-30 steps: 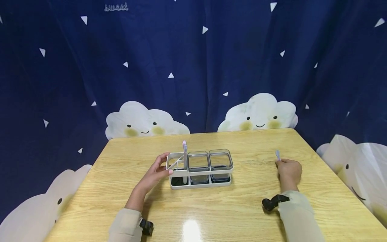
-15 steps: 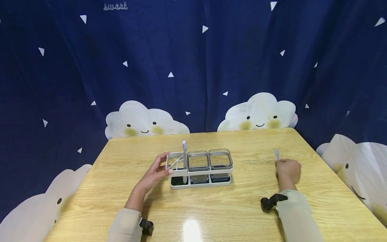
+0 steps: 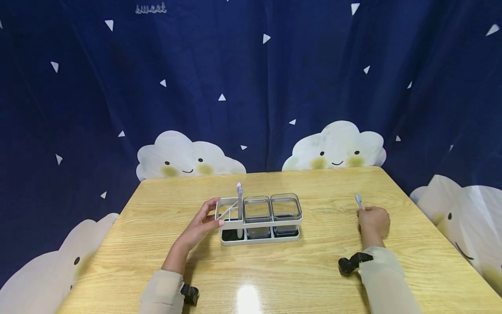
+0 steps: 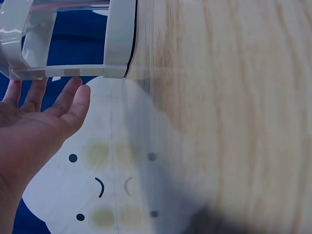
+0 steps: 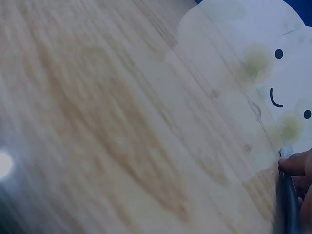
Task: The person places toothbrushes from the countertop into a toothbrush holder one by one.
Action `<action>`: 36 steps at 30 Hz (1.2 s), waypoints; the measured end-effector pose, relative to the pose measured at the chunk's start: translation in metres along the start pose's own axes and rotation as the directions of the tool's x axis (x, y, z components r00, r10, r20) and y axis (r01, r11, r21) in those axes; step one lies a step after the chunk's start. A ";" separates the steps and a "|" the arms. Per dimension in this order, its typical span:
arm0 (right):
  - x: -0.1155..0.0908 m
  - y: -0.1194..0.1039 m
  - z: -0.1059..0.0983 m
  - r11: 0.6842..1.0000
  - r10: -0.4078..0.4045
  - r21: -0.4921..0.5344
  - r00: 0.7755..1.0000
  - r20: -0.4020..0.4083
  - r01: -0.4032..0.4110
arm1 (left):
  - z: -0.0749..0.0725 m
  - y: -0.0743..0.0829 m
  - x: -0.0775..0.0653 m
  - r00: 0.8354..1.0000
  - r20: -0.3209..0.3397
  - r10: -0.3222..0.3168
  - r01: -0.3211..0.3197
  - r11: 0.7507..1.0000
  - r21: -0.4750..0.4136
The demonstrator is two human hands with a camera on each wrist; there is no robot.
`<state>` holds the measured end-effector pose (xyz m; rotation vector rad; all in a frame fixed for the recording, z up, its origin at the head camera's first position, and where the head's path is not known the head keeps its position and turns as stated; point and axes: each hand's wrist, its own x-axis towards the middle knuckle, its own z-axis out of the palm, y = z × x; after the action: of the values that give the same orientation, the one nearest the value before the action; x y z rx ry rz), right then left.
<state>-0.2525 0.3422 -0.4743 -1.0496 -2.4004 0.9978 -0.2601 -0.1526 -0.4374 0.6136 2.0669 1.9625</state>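
A white holder (image 3: 231,224) with three compartments stands on the table in the head view. My left hand (image 3: 199,224) holds its left end, thumb at the front rim and fingers toward the back. In the left wrist view, fingertips of that hand (image 4: 39,131) touch the holder's end. Two toothbrushes (image 3: 240,203) with striped tops stand upright in the divided left compartment. Away to the right, my right hand (image 3: 374,222) grips another toothbrush (image 3: 358,200), its pale blue head poking out beyond the fingers. The right wrist view catches only part of this hand (image 5: 297,168) at its edge.
Two clear square cups, one in the middle slot (image 3: 257,213) and one in the right slot (image 3: 286,209), sit in the holder. The wooden table (image 3: 313,279) reaches back to a dark blue curtain (image 3: 251,78) with white clouds.
The right hand has shifted very slightly left, and the toothbrush head has tilted a little to the left. The left hand and holder stay in place.
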 end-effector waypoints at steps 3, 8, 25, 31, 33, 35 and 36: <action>0.001 0.000 0.002 1.000 0.007 -0.013 1.000 -0.017 -0.007 | 0.000 -0.001 -0.001 1.000 0.000 -0.003 0.003 1.000 -0.004; 0.001 -0.001 0.000 1.000 -0.005 -0.021 1.000 -0.018 0.004 | -0.001 -0.002 -0.001 1.000 0.000 -0.009 0.009 1.000 0.001; -0.004 -0.009 -0.013 0.967 0.037 0.248 0.997 0.073 -0.054 | 0.000 -0.002 0.002 1.000 -0.006 0.008 -0.008 1.000 -0.003; -0.003 -0.015 -0.018 0.950 0.074 0.293 0.990 0.122 -0.107 | 0.000 0.000 0.001 1.000 -0.013 -0.002 0.003 1.000 0.006; -0.003 -0.016 -0.019 0.943 0.083 0.309 0.987 0.134 -0.122 | 0.000 0.000 0.000 1.000 -0.012 -0.005 0.005 1.000 0.004; -0.002 -0.017 -0.022 0.931 0.094 0.338 0.985 0.146 -0.139 | -0.001 0.000 0.000 1.000 -0.009 -0.007 0.007 1.000 0.001; -0.002 -0.017 -0.023 0.927 0.098 0.345 0.984 0.151 -0.146 | -0.001 0.000 0.000 1.000 -0.006 -0.006 0.006 1.000 -0.001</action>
<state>-0.2472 0.3437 -0.4461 -1.0338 -2.1533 1.5206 -0.2605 -0.1530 -0.4373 0.6010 2.0685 1.9642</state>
